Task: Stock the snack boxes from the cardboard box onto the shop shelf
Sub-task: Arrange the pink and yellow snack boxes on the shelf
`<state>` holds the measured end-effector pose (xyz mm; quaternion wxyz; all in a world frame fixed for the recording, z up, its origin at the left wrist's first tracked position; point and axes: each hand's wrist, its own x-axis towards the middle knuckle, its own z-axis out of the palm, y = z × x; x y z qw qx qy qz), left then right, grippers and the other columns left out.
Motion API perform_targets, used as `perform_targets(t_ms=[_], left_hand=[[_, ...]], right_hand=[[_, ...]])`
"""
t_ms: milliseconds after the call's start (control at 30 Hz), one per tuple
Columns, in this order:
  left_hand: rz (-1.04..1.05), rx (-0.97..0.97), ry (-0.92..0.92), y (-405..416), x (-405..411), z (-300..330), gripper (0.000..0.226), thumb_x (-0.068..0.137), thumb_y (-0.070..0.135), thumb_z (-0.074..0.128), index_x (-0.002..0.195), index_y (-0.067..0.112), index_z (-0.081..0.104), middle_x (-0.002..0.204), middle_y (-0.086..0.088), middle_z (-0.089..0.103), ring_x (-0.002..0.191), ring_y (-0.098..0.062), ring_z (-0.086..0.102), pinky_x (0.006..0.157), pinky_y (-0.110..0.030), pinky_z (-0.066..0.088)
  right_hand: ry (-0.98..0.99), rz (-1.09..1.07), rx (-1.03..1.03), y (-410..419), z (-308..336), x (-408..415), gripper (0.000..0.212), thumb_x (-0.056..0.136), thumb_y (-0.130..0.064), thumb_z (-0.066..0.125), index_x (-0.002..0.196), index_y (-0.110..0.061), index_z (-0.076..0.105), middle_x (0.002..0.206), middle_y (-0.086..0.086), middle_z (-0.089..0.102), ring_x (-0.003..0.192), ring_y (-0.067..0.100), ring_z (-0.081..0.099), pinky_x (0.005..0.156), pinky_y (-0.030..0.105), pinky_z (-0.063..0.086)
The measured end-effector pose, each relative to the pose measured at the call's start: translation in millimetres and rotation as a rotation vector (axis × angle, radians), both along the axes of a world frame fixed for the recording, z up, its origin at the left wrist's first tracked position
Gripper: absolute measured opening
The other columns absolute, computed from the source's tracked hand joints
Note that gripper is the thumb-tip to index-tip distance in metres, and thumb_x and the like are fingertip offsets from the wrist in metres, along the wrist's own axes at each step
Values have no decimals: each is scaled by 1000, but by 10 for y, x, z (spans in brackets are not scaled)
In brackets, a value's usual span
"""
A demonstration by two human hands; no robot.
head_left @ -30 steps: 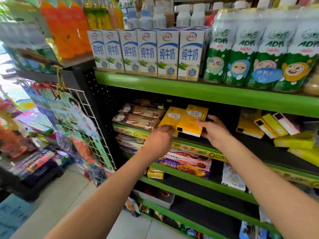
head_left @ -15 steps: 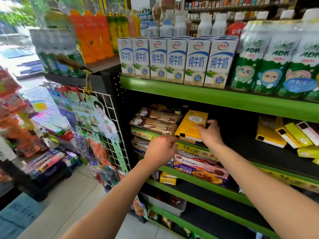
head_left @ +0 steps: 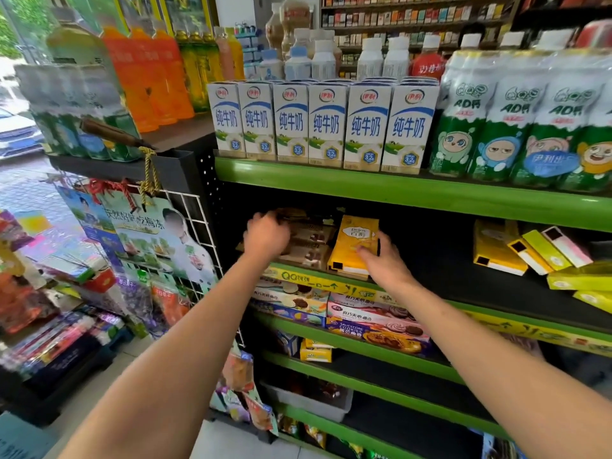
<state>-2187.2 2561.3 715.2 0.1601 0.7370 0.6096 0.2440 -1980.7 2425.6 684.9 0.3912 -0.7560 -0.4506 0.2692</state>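
Under R hand [head_left: 385, 263]: yellow snack box [head_left: 354, 243].

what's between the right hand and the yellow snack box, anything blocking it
Nothing visible: the right hand already rests on the yellow snack box, which sits on the shelf beside the brown biscuit boxes.

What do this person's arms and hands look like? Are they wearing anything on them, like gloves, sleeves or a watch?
Both forearms are bare as far as the picture shows, with no sleeves in view. The left hand and right hand wear no gloves, and no watch, bracelet or ring shows on either. The fingernails are short and plain.
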Motion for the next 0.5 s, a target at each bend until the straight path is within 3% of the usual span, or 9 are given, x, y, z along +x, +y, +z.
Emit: perform_targets(t_ms=[167, 333, 500], left_hand=[[69, -274, 169, 496, -37, -66, 46, 97, 30, 42, 138, 8, 46, 144, -20, 44, 130, -38, 43, 109, -46, 37], [20, -296, 108, 622, 24, -93, 51, 99, 37, 45, 138, 6, 48, 143, -18, 49, 129, -34, 48, 106, -37, 41], [41, -252, 116, 606, 91, -230, 59, 93, 50, 50, 136, 9, 51, 138, -16, 54, 124, -34, 53, 101, -39, 46]], right_hand=[[-7, 53, -40, -22, -11, 0, 70, 93, -66, 40, 152, -46, 7, 164, 2, 2, 150, 26, 2, 118, 47, 10], [-25, 37, -43, -11, -18, 20, 69, 94, -61, 44, 153, -43, 12, 164, 2, 3, 150, 25, 3, 118, 45, 9], [-66, 8, 2, -9, 8, 44, 69, 97, -46, 50, 155, -30, 17, 162, 3, 15, 149, 26, 14, 119, 43, 18]])
